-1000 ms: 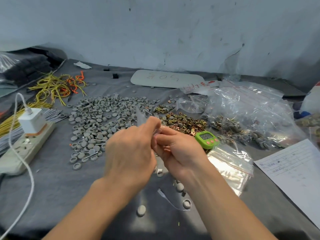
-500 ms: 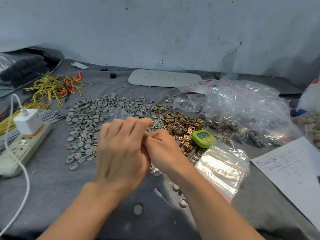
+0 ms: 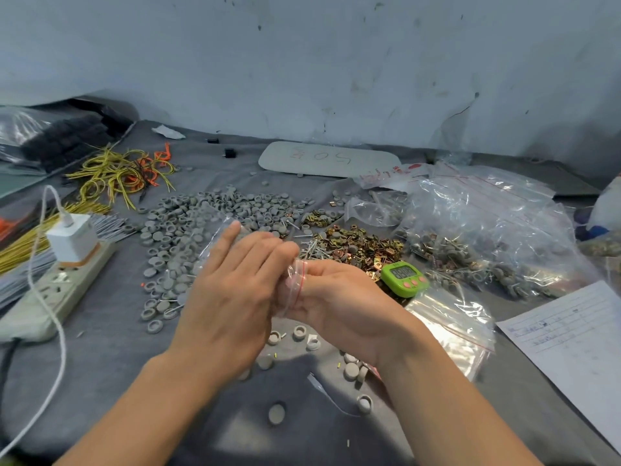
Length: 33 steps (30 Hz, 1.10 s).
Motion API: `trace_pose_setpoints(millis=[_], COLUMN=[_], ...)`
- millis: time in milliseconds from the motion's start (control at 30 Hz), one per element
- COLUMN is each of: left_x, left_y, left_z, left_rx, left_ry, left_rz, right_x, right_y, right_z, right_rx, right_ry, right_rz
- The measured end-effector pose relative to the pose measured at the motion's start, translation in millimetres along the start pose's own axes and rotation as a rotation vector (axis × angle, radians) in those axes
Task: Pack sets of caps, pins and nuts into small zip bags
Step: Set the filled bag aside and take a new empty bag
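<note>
We see left hand [image 3: 228, 297] fingers nearly straight, resting on zip bag [image 3: 297, 280], right hand [image 3: 339, 304] fingers curled, pinching its mouth, caps [image 3: 188, 223] at 11 o'clock, nuts [image 3: 363, 240] at 1 o'clock.

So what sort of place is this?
Probably a small hand-packing workbench: loose heaps of grey caps and brass nuts on a cloth-covered table, stacked empty zip bags, and a green timer.
</note>
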<state>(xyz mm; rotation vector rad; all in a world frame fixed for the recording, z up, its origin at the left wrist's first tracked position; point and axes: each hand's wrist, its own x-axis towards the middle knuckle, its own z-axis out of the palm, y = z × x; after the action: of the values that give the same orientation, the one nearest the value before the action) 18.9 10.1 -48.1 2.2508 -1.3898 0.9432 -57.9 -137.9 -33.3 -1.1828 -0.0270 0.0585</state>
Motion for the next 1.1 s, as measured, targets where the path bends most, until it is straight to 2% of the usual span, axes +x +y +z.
trace_pose_setpoints(millis=[67, 100, 167, 200, 267, 333, 433, 600, 733, 900, 1100], left_x=[-1, -1, -1, -1, -2, -4, -6, -10, -13, -17, -18], left_y=[-5, -8, -19, -26, -40, -52, -67, -80, -79, -76, -70], left_z=[2, 2, 2, 1, -1, -4, -7, -6, -4, -3, -3], left_rx=[-0.016, -0.019, -0.017, -0.026, -0.071, -0.117, -0.181, -0.202, -0.207, -0.214, -0.215], left_ry=[0.041, 0.044, 0.013, -0.011, -0.056, -0.054, -0.017, -0.126, -0.177, -0.226, -0.269], left_rz=[-0.080, -0.132, -0.263, -0.335, -0.478, -0.583, -0.666, -0.657, -0.660, -0.633, -0.620], right_x=[4, 6, 12, 15, 20, 28, 45, 60, 55, 49, 39], right_y=[-1, -2, -3, -1, 1, 6, 17, 47, 47, 40, 34], right_z=[3, 4, 3, 1, -1, -2, -2, 0, 3, 5, 4], right_rx=[0.004, 0.006, -0.056, -0.187, -0.676, -1.115, -1.370, -1.571, -1.612, -1.612, -1.655], right_ry=[-0.013, 0.045, 0.273, 0.405, 0.600, 0.593, 0.401, 0.150, 0.276, 0.379, 0.475], right_rz=[-0.021, -0.042, -0.088, -0.105, -0.125, -0.119, -0.077, 0.097, 0.003, 0.080, 0.025])
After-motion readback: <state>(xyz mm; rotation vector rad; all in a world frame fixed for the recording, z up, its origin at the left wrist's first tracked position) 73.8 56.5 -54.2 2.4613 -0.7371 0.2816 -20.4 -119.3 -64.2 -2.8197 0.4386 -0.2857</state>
